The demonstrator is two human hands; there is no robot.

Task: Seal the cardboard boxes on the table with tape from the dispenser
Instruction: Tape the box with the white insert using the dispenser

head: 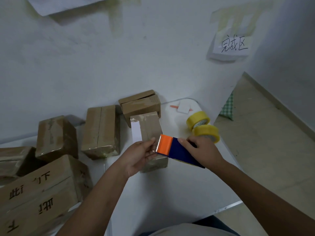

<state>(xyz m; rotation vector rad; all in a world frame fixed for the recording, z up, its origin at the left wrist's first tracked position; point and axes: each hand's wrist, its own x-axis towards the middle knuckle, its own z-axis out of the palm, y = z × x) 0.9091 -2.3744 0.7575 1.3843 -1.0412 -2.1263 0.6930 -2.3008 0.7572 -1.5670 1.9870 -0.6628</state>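
A small cardboard box (150, 126) with a white label lies on the white table (170, 193) in front of me. Over its near end my right hand (202, 149) grips a tape dispenser (177, 149) with a blue body and an orange toothed head. My left hand (141, 155) is at the dispenser's serrated edge, fingertips pinching the clear tape end there. The near part of the box is hidden under both hands.
Several more cardboard boxes lie to the left, among them a taped one (101, 132), a darker one (57, 137) and a large printed one (42, 193). Another box (141, 103) stands behind. Two yellow tape rolls (202, 126) sit at right. The table's right edge (226, 207) borders the floor.
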